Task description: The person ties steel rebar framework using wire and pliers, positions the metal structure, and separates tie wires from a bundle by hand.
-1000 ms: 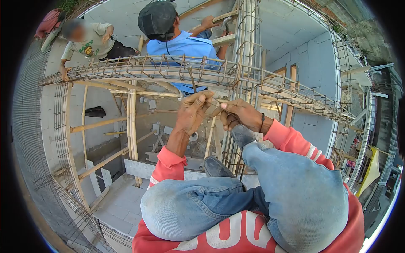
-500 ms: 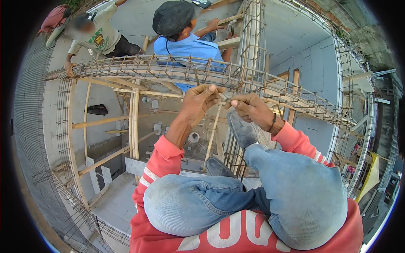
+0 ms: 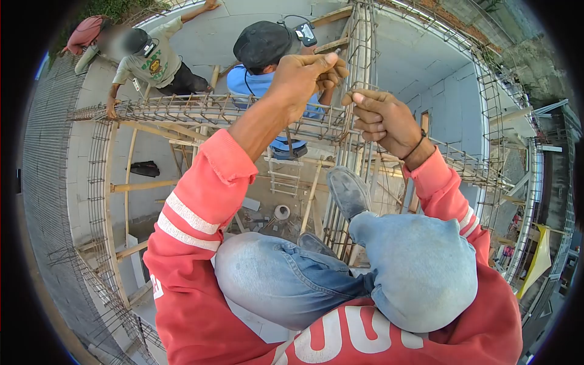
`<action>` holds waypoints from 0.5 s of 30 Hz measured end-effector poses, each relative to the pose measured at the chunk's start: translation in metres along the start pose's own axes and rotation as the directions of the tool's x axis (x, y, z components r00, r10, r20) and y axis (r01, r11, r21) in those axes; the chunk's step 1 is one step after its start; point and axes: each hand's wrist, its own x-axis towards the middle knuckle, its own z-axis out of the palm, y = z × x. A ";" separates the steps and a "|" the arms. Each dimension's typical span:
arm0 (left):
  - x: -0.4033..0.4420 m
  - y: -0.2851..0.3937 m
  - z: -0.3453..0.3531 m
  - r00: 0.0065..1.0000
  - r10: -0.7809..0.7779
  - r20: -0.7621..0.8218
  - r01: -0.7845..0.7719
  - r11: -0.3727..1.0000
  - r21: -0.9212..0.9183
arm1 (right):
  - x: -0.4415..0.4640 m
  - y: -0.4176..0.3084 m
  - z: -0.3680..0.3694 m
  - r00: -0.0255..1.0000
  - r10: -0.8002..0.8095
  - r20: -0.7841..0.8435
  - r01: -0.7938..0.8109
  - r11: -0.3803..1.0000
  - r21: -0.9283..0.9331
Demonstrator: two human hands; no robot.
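My left hand [image 3: 308, 79] is raised in front of me, its thumb and fingers pinched together. Slightly lower and to the right, my right hand [image 3: 384, 118] is closed too, thumb against the curled index finger. Whatever either pinch holds is too thin or small to make out. Both hands are above the rebar cage of the beam [image 3: 334, 125], near where it meets a second rebar cage [image 3: 363, 48] running away from me. My shoe [image 3: 348, 191] rests beside the bars below the hands.
A co-worker in a blue shirt and black cap [image 3: 263, 45] is just beyond my left hand. Two more people are at the upper left, one in a printed shirt [image 3: 149, 70]. Wooden props [image 3: 143, 185] and a ladder [image 3: 284, 182] stand below, with a deep drop to the floor.
Both hands have risen away from my knees, the left one more. The blue-shirted co-worker has shifted, and a person at the upper left has straightened with an arm stretched out.
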 end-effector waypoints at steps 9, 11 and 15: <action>0.057 -0.049 -0.012 0.982 -0.185 0.025 0.163 0.913 0.373 | -0.006 0.020 -0.058 0.874 -0.455 -0.171 0.132 0.561 -0.817; 0.066 -0.066 -0.023 0.939 -0.333 0.083 0.217 0.763 0.608 | -0.008 0.032 -0.087 0.888 -0.382 -0.255 -0.183 0.214 -0.959; 0.099 -0.098 -0.031 0.982 -0.072 0.176 -0.175 0.023 0.984 | 0.029 0.104 -0.157 0.865 -0.327 -0.381 -0.379 0.072 -0.923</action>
